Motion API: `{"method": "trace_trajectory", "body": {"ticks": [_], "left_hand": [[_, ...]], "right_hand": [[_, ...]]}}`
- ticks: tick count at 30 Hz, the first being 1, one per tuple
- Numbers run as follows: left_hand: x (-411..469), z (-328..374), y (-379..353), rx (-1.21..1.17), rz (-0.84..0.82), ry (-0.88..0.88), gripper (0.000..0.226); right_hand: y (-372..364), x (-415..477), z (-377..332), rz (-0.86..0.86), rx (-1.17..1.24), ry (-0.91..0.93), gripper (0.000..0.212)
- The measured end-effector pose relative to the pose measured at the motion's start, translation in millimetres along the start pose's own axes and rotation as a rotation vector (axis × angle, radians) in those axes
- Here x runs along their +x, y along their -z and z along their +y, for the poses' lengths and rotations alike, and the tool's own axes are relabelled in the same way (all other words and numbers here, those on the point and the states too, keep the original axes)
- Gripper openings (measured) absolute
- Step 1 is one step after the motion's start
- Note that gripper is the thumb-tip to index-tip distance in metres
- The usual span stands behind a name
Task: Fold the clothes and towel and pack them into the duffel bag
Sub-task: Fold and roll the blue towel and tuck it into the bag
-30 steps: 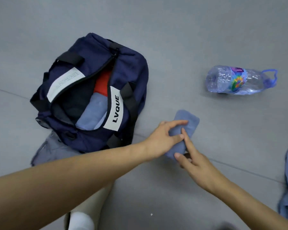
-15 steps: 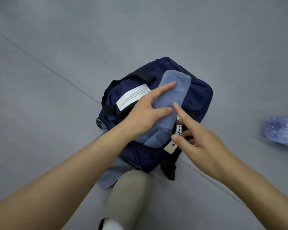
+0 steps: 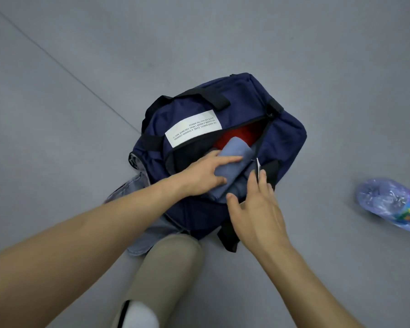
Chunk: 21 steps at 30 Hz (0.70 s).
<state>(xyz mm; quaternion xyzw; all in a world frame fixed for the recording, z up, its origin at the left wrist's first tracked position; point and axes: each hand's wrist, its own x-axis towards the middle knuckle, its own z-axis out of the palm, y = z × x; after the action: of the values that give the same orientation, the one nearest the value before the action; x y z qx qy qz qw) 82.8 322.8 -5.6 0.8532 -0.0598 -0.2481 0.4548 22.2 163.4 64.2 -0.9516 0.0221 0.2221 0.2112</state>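
Head view: fingers (image 3: 227, 159) of our left hand (image 3: 199, 178) grip the folded blue cloth (image 3: 237, 153), now down in the open duffel bag (image 3: 284, 138) rather than above it; our right hand (image 3: 256, 209), fingers spread, seemingly touches its rim.

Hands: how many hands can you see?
2. The left hand holds the folded blue cloth in the duffel bag opening; the right hand touches the bag's near edge. No hand seems hidden.

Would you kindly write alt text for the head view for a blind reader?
A person's left hand grips a folded blue cloth inside an open navy duffel bag on a grey floor, beside a red item; the right hand touches the opening's edge. A plastic bottle lies to the right.
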Motion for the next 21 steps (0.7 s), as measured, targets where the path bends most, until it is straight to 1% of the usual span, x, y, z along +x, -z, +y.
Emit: {"method": "trace_trajectory", "body": {"ticks": [3, 5, 7, 9, 12, 14, 16, 18, 19, 21], "left_hand": [[2, 2, 2, -0.077, -0.005, -0.030, 0.070], [2, 2, 3, -0.141, -0.038, -0.033, 0.071], [2, -1, 1, -0.136, -0.075, 0.003, 0.072], [4, -4, -2, -0.080, -0.074, 0.042, 0.074], [7, -6, -3, 0.087, 0.000, 0.005, 0.076], [6, -11, -1, 0.197, 0.020, -0.031, 0.074], [3, -17, 1, 0.426, 0.032, -0.100, 0.068], [2, -20, 2, 0.674, 0.108, -0.199, 0.064], [2, -19, 2, 0.728, 0.139, -0.237, 0.064], [3, -18, -1, 0.773, 0.134, -0.285, 0.064]], "right_hand": [[-4, -8, -3, 0.038, 0.033, 0.033, 0.082], [-7, -15, 0, 0.068, 0.053, 0.042, 0.083], [-10, -20, 5, 0.100, 0.067, 0.043, 0.084], [-13, -24, 11, 0.112, 0.076, 0.043, 0.085], [-16, -24, 21, 0.107, 0.094, 0.020, 0.083], [-15, -24, 25, 0.109, 0.116, 0.009, 0.082], [-15, -25, 28, 0.106, 0.140, 0.015, 0.082], [-14, -27, 30, 0.102, 0.161, 0.034, 0.081], [-14, -27, 30, 0.104, 0.173, 0.042, 0.081], [-12, -29, 29, 0.116, 0.202, 0.049, 0.079]]}}
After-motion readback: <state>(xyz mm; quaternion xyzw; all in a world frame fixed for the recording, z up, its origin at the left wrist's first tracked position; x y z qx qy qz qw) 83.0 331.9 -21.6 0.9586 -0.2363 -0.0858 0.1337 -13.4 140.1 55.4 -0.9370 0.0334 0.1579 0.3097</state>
